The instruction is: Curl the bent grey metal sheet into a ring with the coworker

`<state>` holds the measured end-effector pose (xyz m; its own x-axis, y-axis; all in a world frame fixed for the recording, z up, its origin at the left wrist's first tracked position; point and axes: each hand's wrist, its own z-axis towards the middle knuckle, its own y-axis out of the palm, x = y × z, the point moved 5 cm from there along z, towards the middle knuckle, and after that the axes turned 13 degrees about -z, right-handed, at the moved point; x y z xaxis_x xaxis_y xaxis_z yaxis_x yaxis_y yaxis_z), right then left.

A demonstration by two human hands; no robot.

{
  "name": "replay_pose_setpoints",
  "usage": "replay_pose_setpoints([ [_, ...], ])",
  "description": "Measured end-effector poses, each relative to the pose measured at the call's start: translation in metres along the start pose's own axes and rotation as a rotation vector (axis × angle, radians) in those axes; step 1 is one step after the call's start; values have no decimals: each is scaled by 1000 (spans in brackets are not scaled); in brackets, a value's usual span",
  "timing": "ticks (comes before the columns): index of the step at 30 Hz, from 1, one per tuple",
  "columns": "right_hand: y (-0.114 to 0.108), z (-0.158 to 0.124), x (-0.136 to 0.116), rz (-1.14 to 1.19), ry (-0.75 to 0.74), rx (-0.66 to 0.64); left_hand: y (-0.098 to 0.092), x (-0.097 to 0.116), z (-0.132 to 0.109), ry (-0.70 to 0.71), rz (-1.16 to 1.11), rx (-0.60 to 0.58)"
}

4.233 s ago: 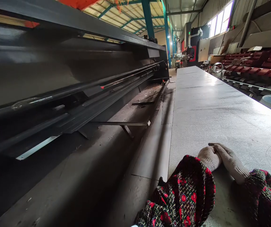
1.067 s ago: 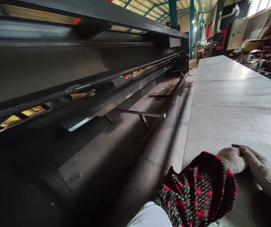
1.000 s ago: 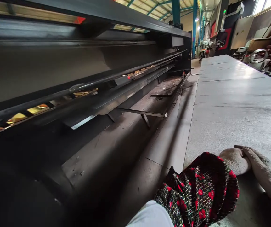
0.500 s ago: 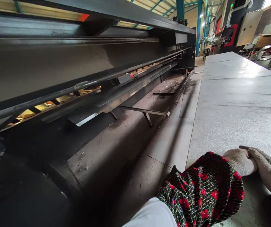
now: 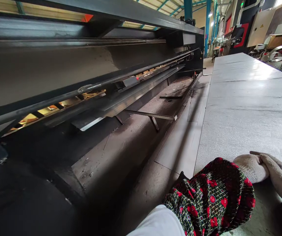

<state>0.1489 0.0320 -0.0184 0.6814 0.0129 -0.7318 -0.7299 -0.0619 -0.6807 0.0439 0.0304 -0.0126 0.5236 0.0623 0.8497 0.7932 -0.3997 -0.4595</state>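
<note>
A knit-gloved left hand (image 5: 250, 168) and right hand (image 5: 280, 180), grips narrow and empty, rested on a grey steel plate (image 5: 249, 98) beside a guillotine shear (image 5: 57, 65); a sliding plate risked dragging fingers toward the machine

Rough knit cotton gloves (image 5: 250, 168), matt woven sleeve cloth (image 5: 209, 200), dull grey sheet metal (image 5: 244, 108), glossy black steel (image 5: 121, 14)
</note>
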Motion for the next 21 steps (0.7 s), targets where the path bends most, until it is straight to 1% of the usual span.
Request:
replay_pose_setpoints([
  [4,1,1,-1,34,-23,22,1,0,0,-7,1,12],
  [8,0,-1,-11,68,-74,38,0,0,0,38,5,62],
  [13,-2,-2,-16,53,-137,75,2,-3,2,86,-2,67],
  [18,-2,-3,-15,81,-133,64,4,-6,4,106,-4,125],
  [21,-3,-5,-17,91,-126,55,3,-6,3,82,18,126],
])
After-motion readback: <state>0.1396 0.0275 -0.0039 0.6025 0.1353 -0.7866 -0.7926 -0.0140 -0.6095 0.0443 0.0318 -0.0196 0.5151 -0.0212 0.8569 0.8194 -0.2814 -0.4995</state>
